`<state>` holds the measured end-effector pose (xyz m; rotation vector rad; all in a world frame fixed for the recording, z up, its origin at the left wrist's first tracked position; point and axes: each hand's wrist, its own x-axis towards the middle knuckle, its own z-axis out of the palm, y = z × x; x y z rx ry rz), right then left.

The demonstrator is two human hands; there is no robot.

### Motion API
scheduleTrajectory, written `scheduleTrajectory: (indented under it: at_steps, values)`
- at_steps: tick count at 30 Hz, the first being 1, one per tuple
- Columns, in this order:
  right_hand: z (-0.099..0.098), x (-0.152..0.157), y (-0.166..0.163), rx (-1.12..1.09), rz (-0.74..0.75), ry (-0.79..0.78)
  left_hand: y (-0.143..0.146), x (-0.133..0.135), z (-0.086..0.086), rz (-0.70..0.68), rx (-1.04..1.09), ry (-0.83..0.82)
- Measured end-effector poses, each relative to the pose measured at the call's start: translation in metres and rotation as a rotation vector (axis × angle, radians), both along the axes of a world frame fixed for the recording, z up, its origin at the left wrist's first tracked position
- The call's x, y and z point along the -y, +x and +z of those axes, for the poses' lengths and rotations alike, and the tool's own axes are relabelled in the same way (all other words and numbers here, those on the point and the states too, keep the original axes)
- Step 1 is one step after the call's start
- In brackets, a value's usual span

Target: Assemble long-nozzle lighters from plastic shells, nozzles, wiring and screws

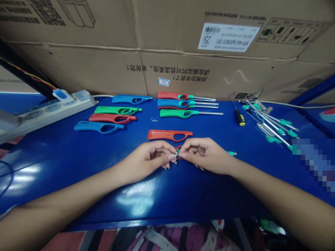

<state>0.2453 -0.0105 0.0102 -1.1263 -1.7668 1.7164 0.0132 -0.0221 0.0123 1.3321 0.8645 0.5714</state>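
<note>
My left hand (157, 156) and my right hand (202, 155) meet at the middle of the blue table, fingertips almost touching. Thumb and forefinger of the left pinch a small pale piece (175, 156) too tiny to name. The right is also closed in a pinch, but its fingers cover whatever is in them. Beneath and between the hands lies a red lighter body (179, 147), mostly hidden, and a green nozzle end (231, 153) shows past the right wrist. Just beyond the hands rests an open orange-red lighter shell half (159, 134), its inner side up.
Long-nosed lighters (178, 113) lie at the back, left of a screwdriver (239, 118) and a pile of metal tubes (272, 125). More lighter shells (101, 128) lie at left, near a power strip (36, 113). Small screws (154, 120) sit mid-table. Cardboard (146, 55) walls the back.
</note>
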Motion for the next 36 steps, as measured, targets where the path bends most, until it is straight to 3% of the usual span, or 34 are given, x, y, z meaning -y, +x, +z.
scheduleTrajectory:
  at_steps: [36]
  values:
    - [0.0028,0.0005,-0.0031,0.022,0.0,0.069,0.0024,0.0024,0.0009,0.005,-0.083,0.03]
